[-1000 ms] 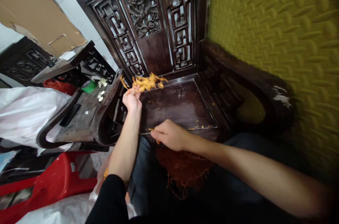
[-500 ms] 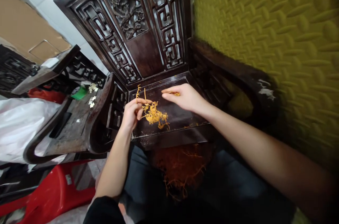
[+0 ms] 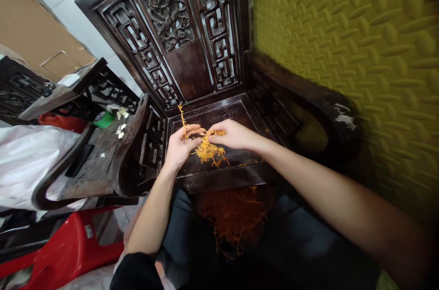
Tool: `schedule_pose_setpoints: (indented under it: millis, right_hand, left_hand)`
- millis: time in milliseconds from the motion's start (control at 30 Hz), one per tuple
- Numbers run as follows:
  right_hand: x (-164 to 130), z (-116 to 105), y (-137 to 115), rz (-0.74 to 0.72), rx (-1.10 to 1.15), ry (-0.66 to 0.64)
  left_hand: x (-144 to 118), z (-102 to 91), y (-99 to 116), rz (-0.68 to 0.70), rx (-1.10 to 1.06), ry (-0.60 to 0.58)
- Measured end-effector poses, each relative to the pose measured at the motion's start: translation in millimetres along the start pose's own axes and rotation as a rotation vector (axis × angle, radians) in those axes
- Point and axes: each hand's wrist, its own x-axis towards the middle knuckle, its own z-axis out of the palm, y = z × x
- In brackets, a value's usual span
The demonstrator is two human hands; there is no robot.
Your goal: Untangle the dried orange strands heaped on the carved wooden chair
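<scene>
A tangled clump of thin, orange-yellow, root-like strands (image 3: pixel 209 150) hangs between my hands over the seat of a dark wooden chair (image 3: pixel 240 111). My left hand (image 3: pixel 180 146) pinches the clump from the left, and one long strand sticks up above its fingers. From the right, my right hand (image 3: pixel 231 134) is closed, fingertips at the top of the clump, with some short strands in its grip. The two hands' fingertips nearly meet; whether they touch is hard to tell. Below, between my knees, more of the same strands (image 3: pixel 236 217) lie in a reddish-brown heap.
The chair's carved back (image 3: pixel 178 29) rises ahead. A yellow-green textured mat (image 3: pixel 343 20) stands along the right. Leftward are a second wooden chair (image 3: pixel 92 175) with white flower-like bits (image 3: pixel 120 131) and a green roll (image 3: pixel 104 119), a white bag (image 3: pixel 27 162) and a red plastic stool (image 3: pixel 68 244).
My right hand has moved left and down to the clump, carrying its strands. My left hand and the clump have shifted slightly right, bringing the hands together.
</scene>
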Motion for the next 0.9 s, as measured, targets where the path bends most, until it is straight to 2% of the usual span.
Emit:
schedule_pose_setpoints:
  millis: [100,200,300,433,567,667,700,767,833,900]
  right_hand:
    - [-1,-5,-3,-0.001,-0.153,0.183]
    - [-5,-15,-7,0.024,-0.511,0.407]
    - [-4,-25,-5,-0.010,-0.728,0.436]
    - [6,-30,8,-0.023,-0.769,0.425]
    - [6,-27,7,0.127,-0.808,0.453]
    - [-6,-19,-11,0.080,-0.746,0.550]
    - [-10,-15,-17,0.035,-0.682,0.527]
    - [-14,-4,-24,0.017,-0.511,0.344]
    - [-12,9,-22,0.100,-0.335,0.126]
    - [-6,23,-15,0.155,-0.190,0.059]
  left_hand:
    - [0,-1.4,0,-0.025,0.110,-0.061]
    - [0,-3.3,2,-0.074,0.189,-0.128]
    - [0,-5.0,4,-0.153,0.232,-0.215]
    - [1,-5.3,2,-0.274,0.168,-0.275]
    - [8,-5.4,-8,-0.360,-0.085,-0.173]
    - [14,-6.4,-11,-0.382,-0.251,-0.098]
    - [15,-6.5,-11,-0.375,-0.295,-0.089]
    - [16,-5.3,-10,-0.339,-0.351,-0.077]
    - [15,-1.6,-9,-0.302,-0.367,-0.065]
    - [14,4.7,-10,-0.285,-0.358,-0.062]
